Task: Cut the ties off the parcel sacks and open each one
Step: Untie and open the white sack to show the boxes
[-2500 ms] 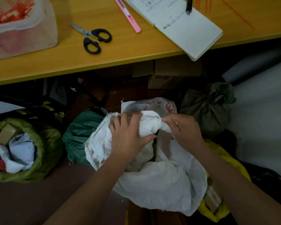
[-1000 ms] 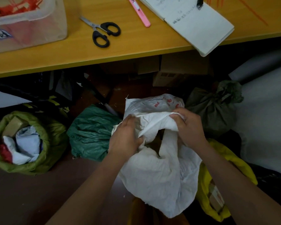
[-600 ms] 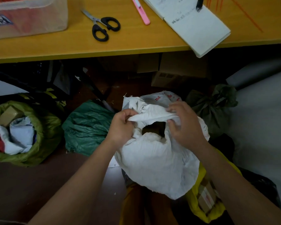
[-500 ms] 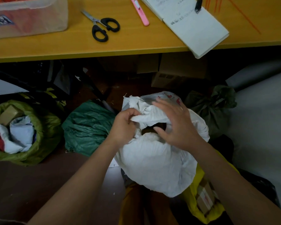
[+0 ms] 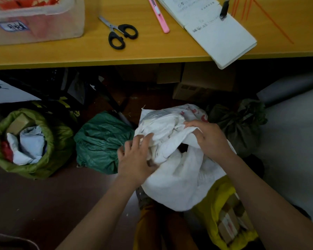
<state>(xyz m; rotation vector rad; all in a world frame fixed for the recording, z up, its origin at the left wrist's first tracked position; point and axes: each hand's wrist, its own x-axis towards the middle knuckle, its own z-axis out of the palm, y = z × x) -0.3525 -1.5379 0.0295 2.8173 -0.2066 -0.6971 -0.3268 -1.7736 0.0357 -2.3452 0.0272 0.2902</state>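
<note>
Mid-frame, both hands are working the white sack [image 5: 179,177]: the right hand [image 5: 210,139] is gripping its rim, while the left hand [image 5: 135,159] is pressing loosely spread fingers against the cloth.

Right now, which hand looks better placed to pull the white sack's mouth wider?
Probably the right hand: its fingers already grip the far rim of the white woven sack, just above the dark opening. The left hand lies spread on bunched fabric at the near side, so it would steady.
</note>
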